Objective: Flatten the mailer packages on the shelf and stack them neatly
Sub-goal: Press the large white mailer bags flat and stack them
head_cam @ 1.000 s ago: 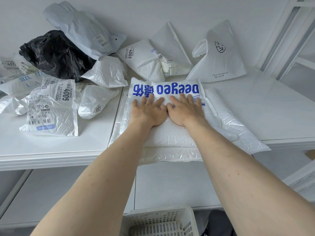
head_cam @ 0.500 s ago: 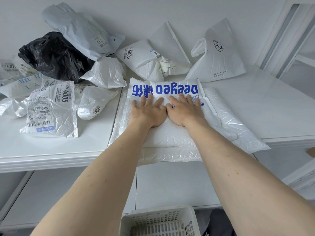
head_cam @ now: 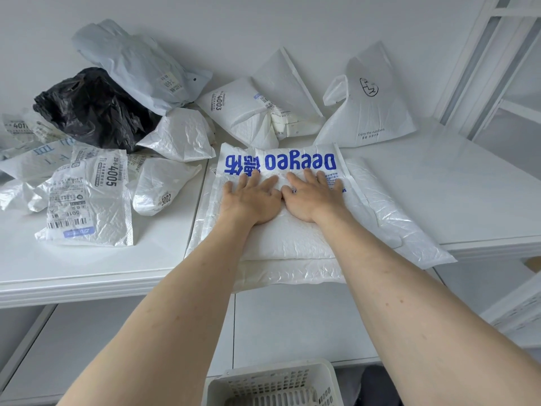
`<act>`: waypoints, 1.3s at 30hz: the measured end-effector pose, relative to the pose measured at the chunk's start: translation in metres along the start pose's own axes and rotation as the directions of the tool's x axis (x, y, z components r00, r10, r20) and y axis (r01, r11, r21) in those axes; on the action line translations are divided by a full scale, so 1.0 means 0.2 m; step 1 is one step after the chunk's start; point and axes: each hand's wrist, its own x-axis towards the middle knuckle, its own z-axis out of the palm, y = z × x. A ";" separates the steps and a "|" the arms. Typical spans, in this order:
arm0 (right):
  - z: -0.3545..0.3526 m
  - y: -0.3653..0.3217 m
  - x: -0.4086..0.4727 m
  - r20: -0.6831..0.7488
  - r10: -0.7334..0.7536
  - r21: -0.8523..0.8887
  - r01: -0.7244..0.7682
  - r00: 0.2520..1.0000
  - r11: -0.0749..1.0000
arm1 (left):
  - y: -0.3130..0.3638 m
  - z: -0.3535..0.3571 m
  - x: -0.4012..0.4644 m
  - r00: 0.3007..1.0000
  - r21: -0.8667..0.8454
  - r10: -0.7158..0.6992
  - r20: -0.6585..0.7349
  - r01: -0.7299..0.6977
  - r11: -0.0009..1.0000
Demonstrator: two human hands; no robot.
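A white mailer with blue "Deeyeo" print [head_cam: 281, 162] lies on top of a stack of flat white mailers [head_cam: 292, 268] at the shelf's front middle. My left hand [head_cam: 251, 200] and my right hand [head_cam: 311, 197] lie side by side on it, palms down with fingers straight, pressing it flat. Crumpled mailers lie around: one labelled 4005 [head_cam: 87, 203], a small white one [head_cam: 159, 186], another white one [head_cam: 181, 136], a black bag [head_cam: 93, 108], a grey mailer [head_cam: 137, 65], a mailer labelled 4003 [head_cam: 248, 112] and an upright white bag [head_cam: 371, 104].
The white shelf [head_cam: 439, 183] runs to the wall behind; its front edge is below the stack, which overhangs it. A white plastic basket [head_cam: 275, 385] sits below on the floor. A white frame [head_cam: 503, 68] stands at the right.
Both hands stay pressed on the printed mailer; they have barely shifted. The view has moved slightly.
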 end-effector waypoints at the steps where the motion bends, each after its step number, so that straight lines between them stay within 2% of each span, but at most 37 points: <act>1: -0.01 0.00 -0.01 0.007 -0.017 0.027 0.017 1.000 1.000 | 0.00 0.00 -0.01 1.000 -0.057 0.002 -0.012 -0.003 0.998; 3: -0.05 0.01 -0.03 -0.002 -0.028 0.132 0.028 1.000 0.991 | -0.01 -0.04 -0.04 0.994 -0.250 -0.037 -0.102 0.011 0.968; 4: -0.05 0.03 -0.04 -0.024 0.013 0.174 -0.009 1.000 0.985 | -0.03 -0.05 -0.06 0.980 -0.363 -0.099 -0.170 0.031 0.931; 5: -0.09 0.06 -0.05 -0.069 0.092 0.192 -0.077 0.993 0.978 | -0.05 -0.08 -0.07 0.951 -0.458 -0.179 -0.251 0.046 0.888; 7: -0.12 0.14 -0.06 -0.129 0.269 0.187 -0.243 0.955 0.952 | -0.12 -0.11 -0.07 0.900 -0.575 -0.315 -0.301 0.093 0.813; 10: -0.16 0.23 -0.11 -0.097 0.345 0.280 -0.307 0.934 0.910 | -0.19 -0.15 -0.09 0.922 -0.704 -0.352 -0.158 0.144 0.695; 12: -0.20 0.25 -0.15 -0.107 0.373 0.423 -0.297 0.922 0.856 | -0.21 -0.17 -0.14 0.937 -0.776 -0.335 -0.099 0.138 0.616; 13: -0.22 0.25 -0.16 -0.093 0.404 0.532 -0.297 0.910 0.793 | -0.22 -0.18 -0.16 0.942 -0.819 -0.326 -0.084 0.121 0.561; 15: -0.27 0.25 -0.17 -0.055 0.427 0.789 -0.223 0.903 0.573 | -0.25 -0.22 -0.19 0.936 -0.886 -0.328 -0.127 0.042 0.463; 17: -0.36 0.25 -0.19 -0.090 0.417 0.932 -0.071 0.904 0.355 | -0.25 -0.31 -0.21 0.905 -0.923 -0.378 -0.196 -0.040 0.382; 20: -0.54 0.23 -0.23 -0.237 0.399 0.961 0.153 0.886 0.231 | -0.21 -0.49 -0.27 0.851 -0.957 -0.443 -0.281 -0.214 0.197; 21: -0.61 0.22 -0.24 -0.276 0.406 0.958 0.211 0.871 0.196 | -0.19 -0.57 -0.28 0.835 -0.944 -0.439 -0.331 -0.285 0.169; 24: -0.79 0.19 -0.28 -0.380 0.434 0.921 0.375 0.817 0.101 | -0.13 -0.77 -0.33 0.760 -0.873 -0.430 -0.487 -0.427 0.234; 25: -0.82 0.20 -0.30 -0.423 0.447 0.901 0.419 0.788 0.114 | -0.12 -0.81 -0.34 0.733 -0.848 -0.428 -0.529 -0.453 0.273; 27: -0.85 0.23 -0.36 -0.495 0.443 0.869 0.432 0.747 0.243 | -0.14 -0.84 -0.38 0.683 -0.779 -0.386 -0.620 -0.473 0.413; 28: -0.84 0.26 -0.39 -0.510 0.407 0.859 0.423 0.758 0.287 | -0.17 -0.81 -0.41 0.689 -0.736 -0.314 -0.654 -0.480 0.477; 30: -0.76 0.35 -0.46 -0.441 0.297 0.896 0.394 0.847 0.206 | -0.25 -0.68 -0.46 0.750 -0.648 -0.100 -0.654 -0.488 0.585; 31: -0.70 0.40 -0.50 -0.365 0.228 0.926 0.326 0.903 0.193 | -0.30 -0.60 -0.48 0.781 -0.571 0.013 -0.625 -0.468 0.674; 32: -0.62 0.45 -0.53 -0.282 0.164 0.940 0.238 0.945 0.244 | -0.36 -0.50 -0.48 0.804 -0.452 0.133 -0.579 -0.453 0.769; 33: -0.54 0.50 -0.54 -0.203 0.099 0.922 0.156 0.974 0.355 | -0.40 -0.41 -0.47 0.826 -0.288 0.247 -0.506 -0.432 0.855; 34: -0.45 0.55 -0.53 -0.127 0.059 0.855 0.079 0.990 0.513 | -0.43 -0.34 -0.48 0.863 -0.146 0.327 -0.384 -0.406 0.902; 36: -0.31 0.61 -0.51 -0.046 -0.013 0.608 0.039 0.999 0.793 | -0.46 -0.24 -0.48 0.926 -0.019 0.345 -0.153 -0.351 0.936; 37: -0.28 0.61 -0.50 -0.014 -0.019 0.522 0.024 1.000 0.853 | -0.45 -0.23 -0.49 0.942 -0.024 0.322 -0.090 -0.325 0.945; 39: -0.28 0.60 -0.49 -0.009 0.006 0.475 -0.001 1.000 0.880 | -0.40 -0.28 -0.49 0.957 -0.039 0.291 0.003 -0.291 0.956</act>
